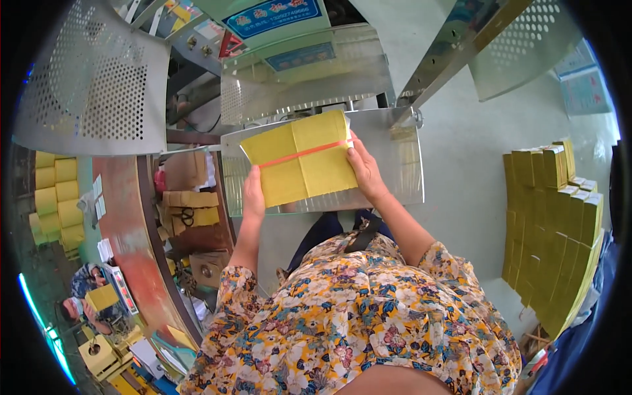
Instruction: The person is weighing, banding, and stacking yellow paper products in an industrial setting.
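Between my two hands is a bundle of yellow paper (309, 174), tilted a little, with an orange-red band (283, 158) running across its middle. My left hand (253, 191) grips the near left edge, its thumb up by the band's end. On the opposite edge, my right hand (364, 168) is closed round the side, thumb on top next to the band. The bundle is over a shiny metal table (400, 155) in front of me; I cannot tell whether it touches the metal. The fingers under the bundle are hidden.
Behind the table stands a machine with a clear guard (306, 82) and a blue label plate. Perforated metal panels flank it, one at left (99, 85). Stacked yellow bundles (553, 230) stand at right. A worn red-brown bench (131, 237) runs along the left; a person (99, 296) works beyond it.
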The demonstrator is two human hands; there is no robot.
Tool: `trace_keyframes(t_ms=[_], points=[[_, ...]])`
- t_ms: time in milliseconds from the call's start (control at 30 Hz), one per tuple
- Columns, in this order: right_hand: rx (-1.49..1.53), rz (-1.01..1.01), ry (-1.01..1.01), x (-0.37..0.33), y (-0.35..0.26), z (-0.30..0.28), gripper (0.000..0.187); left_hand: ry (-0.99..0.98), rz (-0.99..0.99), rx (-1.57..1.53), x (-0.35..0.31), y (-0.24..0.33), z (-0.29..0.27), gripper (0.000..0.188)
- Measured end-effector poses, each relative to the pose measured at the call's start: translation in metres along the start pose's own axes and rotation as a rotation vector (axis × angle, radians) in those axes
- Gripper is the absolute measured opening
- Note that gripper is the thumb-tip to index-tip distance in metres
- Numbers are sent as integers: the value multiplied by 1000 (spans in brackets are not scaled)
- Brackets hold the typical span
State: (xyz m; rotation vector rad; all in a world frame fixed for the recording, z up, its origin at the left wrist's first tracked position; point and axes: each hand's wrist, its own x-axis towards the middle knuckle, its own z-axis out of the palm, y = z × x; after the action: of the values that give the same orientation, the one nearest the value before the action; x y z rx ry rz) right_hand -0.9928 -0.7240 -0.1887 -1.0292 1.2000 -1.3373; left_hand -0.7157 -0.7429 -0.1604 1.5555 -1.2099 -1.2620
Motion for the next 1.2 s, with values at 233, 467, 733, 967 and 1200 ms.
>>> trace_keyframes(t_ms=[233, 467, 733, 967, 1200], points=[[-467, 85, 120, -25, -19, 0, 38, 102, 103, 576, -11, 13, -17, 52], [-44, 197, 332, -4, -6, -20, 37, 142, -139, 81, 9, -11, -79, 59], [109, 310, 269, 6, 4, 22, 42, -122, -188, -438, 33, -71, -32, 49], [141, 277, 476, -101, 31, -15, 42, -462, -460, -727, -27, -41, 10, 39], [714, 278, 702, -243, -43, -160, 47, -571, -334, -257, -113, 62, 192, 43]])
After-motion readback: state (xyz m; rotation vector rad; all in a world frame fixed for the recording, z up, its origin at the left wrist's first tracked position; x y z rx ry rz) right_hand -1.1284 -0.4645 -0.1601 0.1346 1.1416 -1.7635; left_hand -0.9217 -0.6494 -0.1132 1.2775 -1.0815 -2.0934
